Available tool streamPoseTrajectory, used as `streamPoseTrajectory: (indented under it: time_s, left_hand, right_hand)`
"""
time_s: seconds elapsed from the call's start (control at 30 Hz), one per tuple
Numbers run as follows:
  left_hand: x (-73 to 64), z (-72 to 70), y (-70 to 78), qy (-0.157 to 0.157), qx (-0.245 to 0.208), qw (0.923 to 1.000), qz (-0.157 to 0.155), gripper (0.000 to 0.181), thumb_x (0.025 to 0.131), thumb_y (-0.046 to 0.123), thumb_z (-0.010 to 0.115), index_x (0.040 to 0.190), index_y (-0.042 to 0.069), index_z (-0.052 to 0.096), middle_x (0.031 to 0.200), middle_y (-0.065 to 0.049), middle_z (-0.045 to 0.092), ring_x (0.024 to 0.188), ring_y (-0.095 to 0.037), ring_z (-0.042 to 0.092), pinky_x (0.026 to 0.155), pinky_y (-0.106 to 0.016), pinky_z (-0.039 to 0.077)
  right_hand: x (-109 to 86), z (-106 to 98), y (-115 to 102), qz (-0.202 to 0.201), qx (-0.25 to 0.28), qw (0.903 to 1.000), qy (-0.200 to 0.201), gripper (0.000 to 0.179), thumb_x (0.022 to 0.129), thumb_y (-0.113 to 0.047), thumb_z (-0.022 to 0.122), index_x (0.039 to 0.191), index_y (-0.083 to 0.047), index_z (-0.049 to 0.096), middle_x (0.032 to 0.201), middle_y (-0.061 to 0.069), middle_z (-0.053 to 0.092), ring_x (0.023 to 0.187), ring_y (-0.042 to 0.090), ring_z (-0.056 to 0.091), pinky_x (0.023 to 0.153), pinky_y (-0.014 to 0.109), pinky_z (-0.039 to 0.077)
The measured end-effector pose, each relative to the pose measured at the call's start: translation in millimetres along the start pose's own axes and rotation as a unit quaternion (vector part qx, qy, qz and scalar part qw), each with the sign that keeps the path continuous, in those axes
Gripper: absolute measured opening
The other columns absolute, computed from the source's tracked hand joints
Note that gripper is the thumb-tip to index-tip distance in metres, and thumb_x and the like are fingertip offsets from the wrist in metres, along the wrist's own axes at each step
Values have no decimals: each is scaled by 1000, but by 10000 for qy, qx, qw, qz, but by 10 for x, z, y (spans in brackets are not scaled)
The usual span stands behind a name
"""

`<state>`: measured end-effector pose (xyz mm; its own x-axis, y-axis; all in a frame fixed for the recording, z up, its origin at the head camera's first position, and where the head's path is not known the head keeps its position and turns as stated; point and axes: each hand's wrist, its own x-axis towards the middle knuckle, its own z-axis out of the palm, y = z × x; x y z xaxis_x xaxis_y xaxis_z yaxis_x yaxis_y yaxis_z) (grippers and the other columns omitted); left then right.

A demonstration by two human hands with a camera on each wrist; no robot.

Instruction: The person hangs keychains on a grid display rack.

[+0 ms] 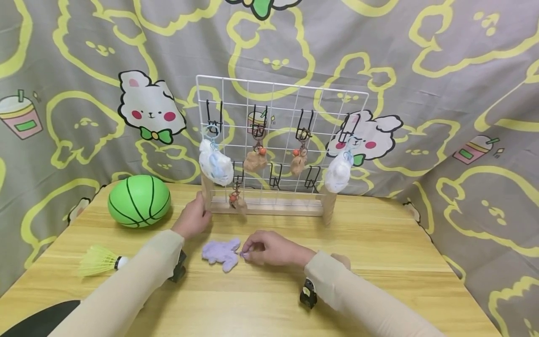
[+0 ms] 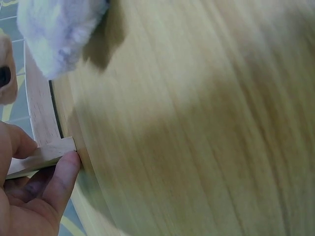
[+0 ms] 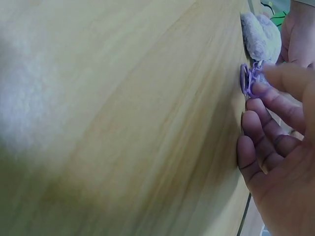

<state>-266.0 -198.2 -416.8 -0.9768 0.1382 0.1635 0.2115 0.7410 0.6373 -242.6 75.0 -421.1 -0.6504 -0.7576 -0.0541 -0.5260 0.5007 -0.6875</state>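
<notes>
A white wire grid rack (image 1: 281, 84) stands on a wooden base at the back of the table. My left hand (image 1: 193, 218) grips the rack's left wooden foot (image 2: 54, 151) between thumb and fingers. In front of the rack lies a purple plush keychain (image 1: 220, 252), flat on the table. At its right end, my right hand (image 1: 275, 248) pinches the purple ring (image 3: 244, 78) with thumb and forefinger. White-and-blue plush keychains (image 1: 216, 164) hang at both sides of the rack, with several brown plush keychains (image 1: 255, 161) between and below them.
Black hooks (image 1: 275, 175) are fixed in two rows on the grid. A green ball (image 1: 139, 201) with black lines sits at the back left. Nearer me is a yellow shuttlecock (image 1: 98, 261), beside my left sleeve. Part of a dark object (image 1: 42, 318) shows at the lower left edge.
</notes>
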Motion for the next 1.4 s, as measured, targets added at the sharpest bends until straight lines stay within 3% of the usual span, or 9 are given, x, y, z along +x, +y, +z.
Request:
streamPoseTrajectory:
  time_s: [0.2,0.47,0.6,0.67,0.83,1.03,1.4]
  left_hand:
    - [-11,-8,7,-11,26,10000,-15,53,96,-2,51,143,-15,30,137,-47,54,121,-58,62,101,-63,56]
    - [-9,-10,20,3,23,10000,12,52,97,-2,50,143,-15,30,137,-46,54,116,-55,65,96,-62,58]
    - [-6,-7,25,-15,51,10000,13,52,97,-2,51,143,-15,31,135,-46,55,116,-56,65,96,-62,58]
    - [-1,-5,25,-12,39,10000,37,52,97,-2,51,143,-15,31,135,-46,55,115,-55,65,95,-61,59]
    - [7,-1,4,22,-26,10000,93,53,97,-2,50,145,-15,30,138,-46,54,114,-54,65,90,-59,61]
    - [-1,-9,-28,51,-43,9999,81,54,97,-2,50,144,-16,29,137,-47,53,111,-54,66,84,-56,62]
    - [-7,-10,1,-22,-7,10000,22,52,98,-1,50,143,-16,30,135,-47,54,94,-42,68,70,-43,61]
  right_hand:
    - [3,4,39,-282,-224,9987,356,25,107,-18,55,111,-7,77,107,7,77,100,12,68,94,24,55]
    - [-8,12,65,-169,87,9974,698,22,108,-19,54,107,-9,74,102,5,76,90,5,61,86,22,55]
    - [-33,8,40,-116,332,9945,989,22,109,-21,53,110,-11,73,109,5,76,98,13,67,92,27,58]
    - [-45,5,16,-149,407,9926,1136,22,109,-20,52,113,-11,71,116,5,77,109,17,70,102,32,58]
    - [-55,-17,-66,-468,627,9884,1302,23,112,-20,44,115,-9,64,128,6,74,124,21,68,115,38,52]
    - [-51,-85,-162,-988,819,9814,1431,26,115,-18,33,117,-3,54,124,15,73,113,26,71,101,29,59]
    - [-191,-310,-105,-997,1291,9606,2250,25,114,-14,35,118,2,53,112,22,76,107,31,76,96,32,62]
